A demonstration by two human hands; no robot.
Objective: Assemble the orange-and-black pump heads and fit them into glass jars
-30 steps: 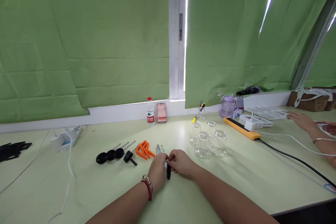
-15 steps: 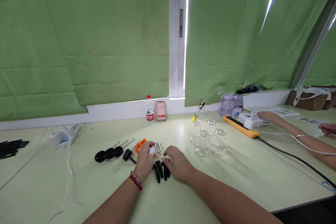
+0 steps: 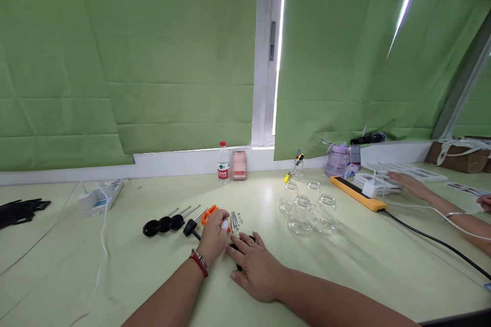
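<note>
My left hand point(image 3: 215, 235) is closed round a small white piece point(image 3: 224, 224), beside orange parts point(image 3: 209, 213) on the table. My right hand point(image 3: 259, 268) lies spread, palm down, over black handle-like pieces point(image 3: 237, 249), which it mostly hides. Several silver screws point(image 3: 234, 220) and tiny clear or metal bits point(image 3: 240, 217) lie just beyond my hands. To the left of my left hand are a black knob-like part with a stem point(image 3: 190, 228) and a row of round black pieces point(image 3: 164, 224) with metal rods.
Several clear glass jars point(image 3: 301, 219) stand right of centre. Behind are a water bottle point(image 3: 223, 168) and a pink box point(image 3: 240, 166). An orange power strip point(image 3: 358, 194) lies at right, near another person's hand point(image 3: 408, 182). White cables point(image 3: 103, 240) cross the left side.
My right hand has spread out and come down over the black pieces, covering most of them. My left hand still holds the white piece. The camera view has shifted slightly.
</note>
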